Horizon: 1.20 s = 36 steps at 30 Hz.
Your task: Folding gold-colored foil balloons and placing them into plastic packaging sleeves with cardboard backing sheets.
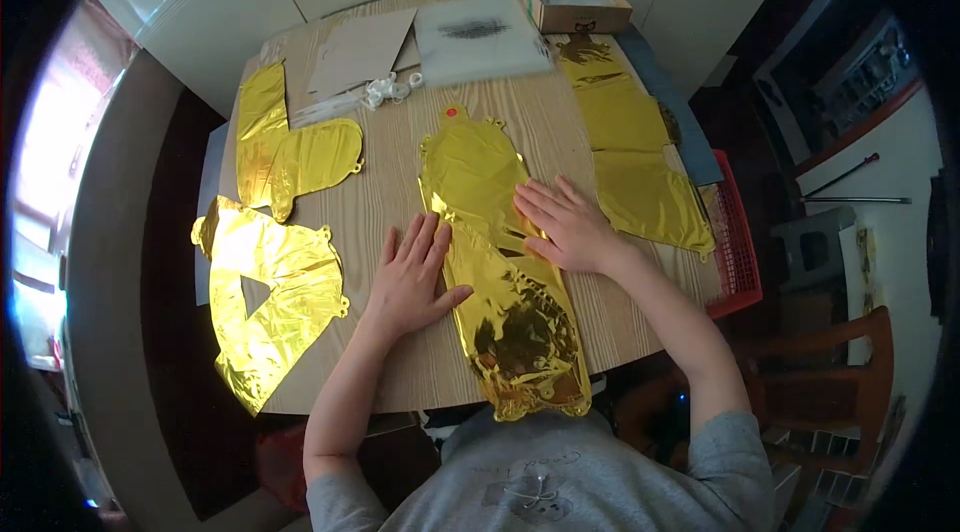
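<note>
Head cam, L to R: at far L of the wood-grain table (390, 182), a flat gold foil balloon w/ a triangular hole (300, 277) lies nr an L-shaped gold foil balloon (320, 157) just above it. Further back, a greyish card sheet (365, 47), then a small bundle of white ribbon (383, 90) in front of it. Person's left hand (408, 282) is palm down, fingers extended & a bit apart, gripping nothing; thumb reaches over the L edge of the long gold foil balloon (475, 167). That one's flat, mid-table, running lengthwise, its near end at the table edge by the grey T-shirt (550, 462). Translucent plastic packet w/ dark patch (470, 32) sits behind it. Right hand (570, 230) also flat, fingers spread, no grip, fingertips on the balloon's R side. Behind: cardboard box (577, 14) w/ whitish contents. Then a folded-looking gold foil balloon (625, 122), a red plastic basket (742, 232) beside the table, & a wooden chair (875, 362) at far R.
</note>
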Available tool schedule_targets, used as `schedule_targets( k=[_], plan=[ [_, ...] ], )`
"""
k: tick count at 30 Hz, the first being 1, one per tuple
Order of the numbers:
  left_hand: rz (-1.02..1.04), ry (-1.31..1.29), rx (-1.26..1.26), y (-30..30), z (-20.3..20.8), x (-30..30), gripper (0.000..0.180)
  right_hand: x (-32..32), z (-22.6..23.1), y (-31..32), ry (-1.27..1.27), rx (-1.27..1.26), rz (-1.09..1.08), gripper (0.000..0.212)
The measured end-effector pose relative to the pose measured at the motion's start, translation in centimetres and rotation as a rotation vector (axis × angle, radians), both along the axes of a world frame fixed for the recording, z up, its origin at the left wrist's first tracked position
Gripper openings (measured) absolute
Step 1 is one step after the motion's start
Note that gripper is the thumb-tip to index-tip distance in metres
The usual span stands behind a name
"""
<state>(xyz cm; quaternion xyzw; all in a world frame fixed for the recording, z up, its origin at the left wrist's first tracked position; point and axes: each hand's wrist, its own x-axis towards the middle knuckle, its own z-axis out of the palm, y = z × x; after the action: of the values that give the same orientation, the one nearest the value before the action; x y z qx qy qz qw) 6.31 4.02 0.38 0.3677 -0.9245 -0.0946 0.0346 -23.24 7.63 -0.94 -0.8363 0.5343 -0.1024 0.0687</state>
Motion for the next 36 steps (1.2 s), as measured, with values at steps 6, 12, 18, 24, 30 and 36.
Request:
schedule_targets(
  k=[6,12,18,24,30,36],
  plan=[
    [0.001,-0.015,-0.005,0.0,0.1,0.1,0.093,0.1,-0.2,0.0,0.063,-0.013,0.013,0.063],
    [0.000,-0.019,-0.012,0.0,0.1,0.1,0.091,0.3,0.1,0.0,0.076,-0.021,0.021,0.062],
    [-0.001,-0.014,-0.013,0.0,0.1,0.1,0.089,0.2,-0.1,0.1,0.051,-0.038,0.021,0.063],
    [-0.008,-0.008,-0.026,0.1,0.1,0.1,0.087,0.1,0.0,0.1,0.015,-0.055,0.028,0.064],
    [-0.010,0.010,-0.036,0.0,-0.2,0.1,0.085,-0.2,0.9,2.1,-0.185,-0.133,-0.015,0.055],
    [-0.018,-0.017,-0.063,-0.1,-0.2,0.0,0.084,1.6,6.3,14.6,-0.688,0.049,-0.185,0.013]
  ],
)
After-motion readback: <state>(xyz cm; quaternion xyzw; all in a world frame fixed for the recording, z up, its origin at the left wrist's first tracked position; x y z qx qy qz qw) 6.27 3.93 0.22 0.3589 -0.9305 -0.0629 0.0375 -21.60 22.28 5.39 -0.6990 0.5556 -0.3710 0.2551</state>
